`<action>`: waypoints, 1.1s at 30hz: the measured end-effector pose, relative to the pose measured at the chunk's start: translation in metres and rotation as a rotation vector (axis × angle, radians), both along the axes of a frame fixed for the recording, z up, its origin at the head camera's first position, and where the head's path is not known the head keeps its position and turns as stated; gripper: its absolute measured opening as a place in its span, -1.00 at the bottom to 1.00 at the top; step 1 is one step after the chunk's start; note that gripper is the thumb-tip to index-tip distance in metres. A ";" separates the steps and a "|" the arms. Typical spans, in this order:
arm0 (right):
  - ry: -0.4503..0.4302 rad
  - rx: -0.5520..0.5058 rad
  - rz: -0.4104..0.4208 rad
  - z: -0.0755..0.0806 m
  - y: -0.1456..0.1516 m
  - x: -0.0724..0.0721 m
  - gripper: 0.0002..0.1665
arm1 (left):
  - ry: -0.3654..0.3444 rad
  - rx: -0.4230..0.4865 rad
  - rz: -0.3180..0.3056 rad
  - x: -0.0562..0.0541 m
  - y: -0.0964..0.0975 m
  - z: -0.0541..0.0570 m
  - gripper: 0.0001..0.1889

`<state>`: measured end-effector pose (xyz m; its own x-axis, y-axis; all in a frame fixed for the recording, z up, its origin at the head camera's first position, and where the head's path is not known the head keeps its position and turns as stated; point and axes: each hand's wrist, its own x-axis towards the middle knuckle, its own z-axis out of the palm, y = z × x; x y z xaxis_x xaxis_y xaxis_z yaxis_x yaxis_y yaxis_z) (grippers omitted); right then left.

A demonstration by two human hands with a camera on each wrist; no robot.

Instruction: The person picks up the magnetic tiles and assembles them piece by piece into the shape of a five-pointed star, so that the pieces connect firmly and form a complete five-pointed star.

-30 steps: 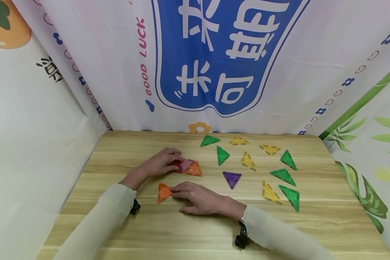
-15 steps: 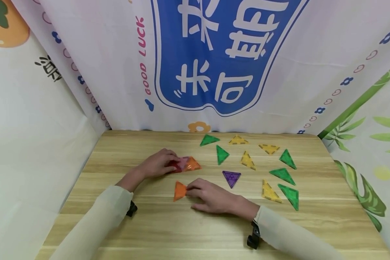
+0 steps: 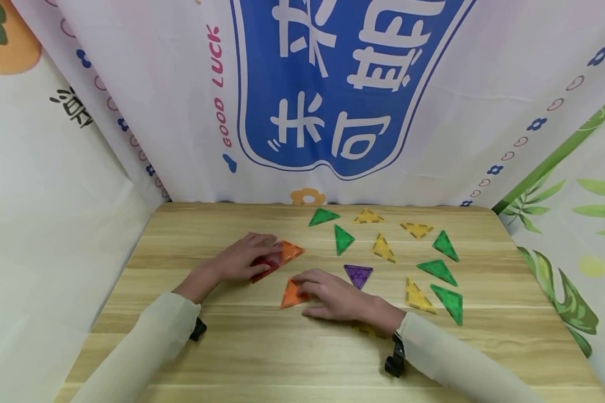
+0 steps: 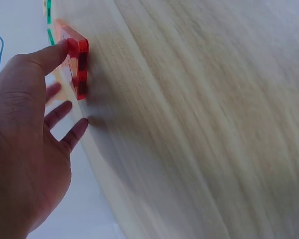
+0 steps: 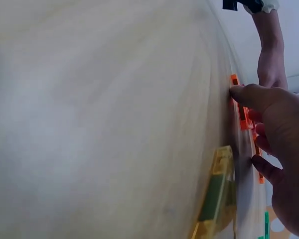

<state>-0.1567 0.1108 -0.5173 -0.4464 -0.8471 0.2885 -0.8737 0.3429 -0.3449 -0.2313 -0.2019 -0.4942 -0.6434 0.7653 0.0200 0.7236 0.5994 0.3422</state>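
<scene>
At the left, your left hand (image 3: pixel 242 258) lies over a low cluster of tiles on the desk (image 3: pixel 282 358), its fingers spread; the left wrist view shows a digit reaching onto the red tile (image 3: pixel 273 265) and the others apart. What sits beneath those fingers is partly covered, so you cannot read every seam. The cluster runs on a slant, from the red tile's near-left corner to the orange end tile (image 3: pixel 292 251) at the far right.

Just on your side of that end tile, a narrow strip of bare desk between them, lies the loose orange tile (image 3: pixel 290 296). This seems the relation to mind: the cluster's slanted near edge faces the loose piece, close but apart. One side of the loose piece shows plainly at its left; its right corner is hidden, so you cannot judge its longest edge.

Your right hand (image 3: pixel 335 295) is the nearer one to it. The loose tile lies left of your palm, under the fingertips, while your thumb stands off, so the hand looks spread rather than pinching.

Past your fingers sits the purple triangle (image 3: pixel 358 274), and a yellow triangle (image 3: pixel 367 329) is partly hidden beside your right wrist.
</scene>
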 end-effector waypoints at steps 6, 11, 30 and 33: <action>-0.093 0.048 0.015 0.000 -0.008 -0.009 -0.40 | -0.020 -0.033 -0.043 0.001 0.002 0.001 -0.48; -0.076 0.053 0.002 0.003 -0.008 -0.012 -0.48 | -0.012 -0.031 -0.006 0.002 0.004 0.000 -0.49; -0.234 -0.026 -0.250 0.002 0.008 -0.054 -0.45 | -0.011 0.005 0.079 0.011 0.003 -0.001 -0.47; -0.236 -0.015 -0.277 0.001 0.006 -0.063 -0.45 | -0.015 0.012 0.077 0.013 0.006 -0.001 -0.48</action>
